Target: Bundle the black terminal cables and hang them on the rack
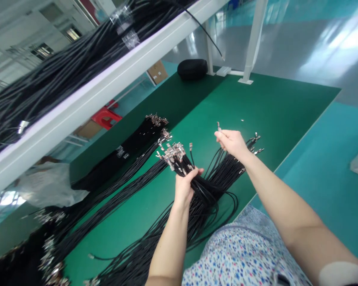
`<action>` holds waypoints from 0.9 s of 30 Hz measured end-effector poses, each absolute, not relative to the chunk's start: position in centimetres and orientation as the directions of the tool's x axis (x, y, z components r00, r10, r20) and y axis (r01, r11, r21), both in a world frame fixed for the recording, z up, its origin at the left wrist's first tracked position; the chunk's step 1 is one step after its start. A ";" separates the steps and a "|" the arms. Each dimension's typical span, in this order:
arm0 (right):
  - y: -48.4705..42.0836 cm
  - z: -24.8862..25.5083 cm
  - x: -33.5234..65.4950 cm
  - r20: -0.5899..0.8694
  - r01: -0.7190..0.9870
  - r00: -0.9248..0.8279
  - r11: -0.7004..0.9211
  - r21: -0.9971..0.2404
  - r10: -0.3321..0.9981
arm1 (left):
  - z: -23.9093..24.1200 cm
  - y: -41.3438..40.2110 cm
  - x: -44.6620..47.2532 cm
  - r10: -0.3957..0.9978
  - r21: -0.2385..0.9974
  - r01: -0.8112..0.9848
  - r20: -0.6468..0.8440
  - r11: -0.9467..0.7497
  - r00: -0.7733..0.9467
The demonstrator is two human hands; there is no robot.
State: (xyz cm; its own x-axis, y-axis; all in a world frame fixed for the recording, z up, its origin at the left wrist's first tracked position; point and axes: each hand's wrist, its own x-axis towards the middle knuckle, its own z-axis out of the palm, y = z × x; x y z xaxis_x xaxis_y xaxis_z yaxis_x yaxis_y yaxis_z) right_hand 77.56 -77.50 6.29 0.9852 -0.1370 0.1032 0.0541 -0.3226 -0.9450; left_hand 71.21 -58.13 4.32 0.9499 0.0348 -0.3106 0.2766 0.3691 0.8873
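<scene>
- Factory workshop
- Green worktop (226, 103) bearing metal-tipped black cable bundles (203, 218)
- White-railed shelf (113, 79) above, heaped with more cables (74, 59)
- Glossy teal-and-grey floor (331, 131) beyond the worktop's far edge

The person's left forearm (170, 242), bare, rises from the bottom edge of view and tips slightly right, its wrist (182, 204) nearly straight. The left-hand grip (185, 184) is curled closed, thumb (194, 173) pointing up and to the right, most of the other fingers hidden. The right arm (277, 194), also bare, stretches diagonally up and left from the lower right corner, showing more of its length. The right-hand grip (233, 143), farther forward and well apart from the left, faces inward, fingertips (218, 135) pinched together, remaining fingers tucked beneath
</scene>
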 end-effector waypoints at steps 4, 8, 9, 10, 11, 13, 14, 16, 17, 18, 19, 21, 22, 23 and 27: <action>-75.4 5.1 76.2 0.163 0.098 0.979 -0.414 -0.905 -0.125 | 5.4 -57.6 70.5 0.000 0.906 0.246 -0.262 0.345 0.965; -71.0 3.7 74.3 0.129 0.122 0.991 -0.130 -0.984 -0.048 | 4.8 -59.0 71.0 0.023 0.920 0.253 -0.272 0.300 0.962; -70.2 3.5 74.1 0.168 0.159 0.982 -0.103 -0.982 -0.088 | 4.5 -59.3 71.2 0.020 0.922 0.252 -0.269 0.294 0.963; -69.6 3.4 74.0 0.211 0.199 0.968 -0.098 -0.975 -0.137 | 4.2 -59.5 71.4 0.002 0.922 0.256 -0.268 0.290 0.963; -69.3 3.4 73.9 0.244 0.228 0.953 -0.105 -0.968 -0.179 | 4.0 -59.6 71.5 -0.024 0.919 0.269 -0.274 0.290 0.961; -69.1 3.5 74.0 0.232 0.216 0.953 -0.098 -0.971 -0.194 | 3.7 -59.6 71.5 -0.094 0.903 0.308 -0.293 0.301 0.951; -69.2 3.6 74.0 0.177 0.170 0.971 -0.060 -0.984 -0.162 | 3.7 -59.4 71.4 -0.135 0.894 0.326 -0.298 0.307 0.945; -69.5 3.5 74.1 0.035 0.038 0.999 0.081 -0.996 -0.038 | 3.9 -58.9 71.2 -0.236 0.878 0.366 -0.302 0.309 0.923; -69.7 3.3 74.2 -0.018 -0.026 0.999 0.176 -0.984 0.049 | 4.1 -58.6 71.1 -0.301 0.869 0.395 -0.307 0.299 0.903; -70.0 2.9 74.2 -0.046 -0.084 0.989 0.274 -0.958 0.143 | 4.2 -58.3 71.1 -0.359 0.861 0.421 -0.311 0.286 0.880; -70.5 2.2 74.4 -0.054 -0.138 0.971 0.360 -0.923 0.232 | 4.4 -58.0 71.1 -0.404 0.855 0.440 -0.313 0.274 0.859; -71.8 0.2 74.7 -0.129 -0.260 0.938 0.408 -0.875 0.320 | 4.5 -57.2 71.4 -0.458 0.841 0.473 -0.322 0.263 0.828; -72.6 -1.0 75.0 -0.242 -0.337 0.926 0.346 -0.876 0.290 | 4.4 -56.8 71.6 -0.467 0.832 0.483 -0.324 0.273 0.823; -73.4 -2.4 75.3 -0.378 -0.421 0.903 0.248 -0.873 0.205 | 4.2 -56.4 71.9 -0.463 0.822 0.488 -0.324 0.295 0.825; -76.0 -7.4 76.7 -0.627 -0.647 0.758 -0.096 -0.756 -0.178 | 3.3 -55.2 73.2 -0.356 0.793 0.446 -0.309 0.416 0.882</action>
